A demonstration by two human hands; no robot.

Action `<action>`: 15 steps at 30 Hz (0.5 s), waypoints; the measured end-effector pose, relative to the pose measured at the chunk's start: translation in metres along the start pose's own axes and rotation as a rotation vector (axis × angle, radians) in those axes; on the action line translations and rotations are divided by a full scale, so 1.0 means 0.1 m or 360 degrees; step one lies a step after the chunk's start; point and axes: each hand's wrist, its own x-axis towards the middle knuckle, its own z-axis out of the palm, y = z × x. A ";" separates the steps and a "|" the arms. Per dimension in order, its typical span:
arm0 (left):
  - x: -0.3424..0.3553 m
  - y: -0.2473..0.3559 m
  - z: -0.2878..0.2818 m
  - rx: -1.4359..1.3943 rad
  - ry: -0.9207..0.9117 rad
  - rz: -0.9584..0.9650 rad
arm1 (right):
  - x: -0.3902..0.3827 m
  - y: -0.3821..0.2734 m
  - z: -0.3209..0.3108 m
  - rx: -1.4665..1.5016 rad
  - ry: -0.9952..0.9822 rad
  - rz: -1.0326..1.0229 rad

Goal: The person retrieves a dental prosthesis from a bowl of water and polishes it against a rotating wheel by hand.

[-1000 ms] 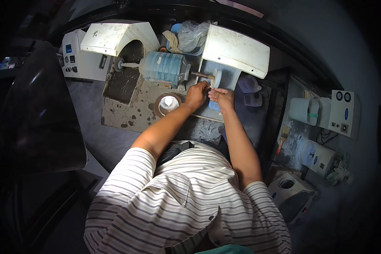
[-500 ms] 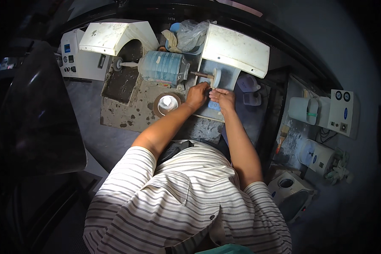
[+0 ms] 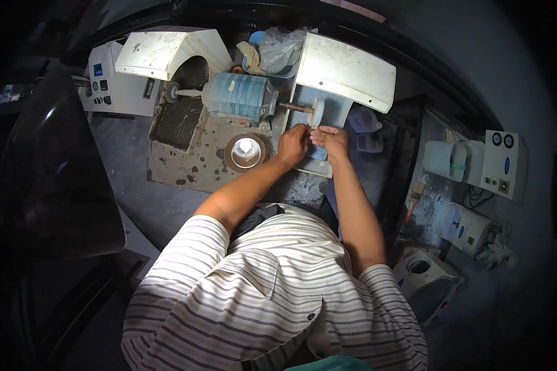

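Note:
My left hand [image 3: 293,143] is closed, its fingertips pinched together just under the near edge of a white polishing wheel [image 3: 317,113]. Facing it, my right hand [image 3: 332,141] has its fingers bent together at the same spot. Both seem to grip one small item between them, too small and covered to make out. The wheel sits on a shaft [image 3: 296,107] from a blue bench motor [image 3: 234,97], inside a white-hooded tray [image 3: 346,68]. On the motor's other side, a dark round brush [image 3: 172,93] is fixed to a white spindle.
Left of the motor, a second white hood [image 3: 161,52] stands over a grimy trough [image 3: 178,127]. A brown-rimmed round bowl [image 3: 231,154] with a bright inside is near my left forearm. Behind is a blue basin [image 3: 254,40] with plastic bags. A white gauge machine [image 3: 501,164] stands right.
Both hands have drawn slightly toward me and a little right, just below the wheel's edge. They remain together.

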 end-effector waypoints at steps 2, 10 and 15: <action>-0.02 0.03 0.04 0.0015 0.0014 -0.0098 | 0.03 -0.03 -0.01 -0.0003 0.0035 0.0038; 0.00 0.03 0.12 0.0063 -0.0039 -0.0146 | 0.09 -0.10 0.01 -0.0099 0.0068 0.0016; 0.01 0.00 0.10 0.0068 0.0019 -0.0147 | 0.15 -0.02 0.01 -0.0161 -0.0017 0.0004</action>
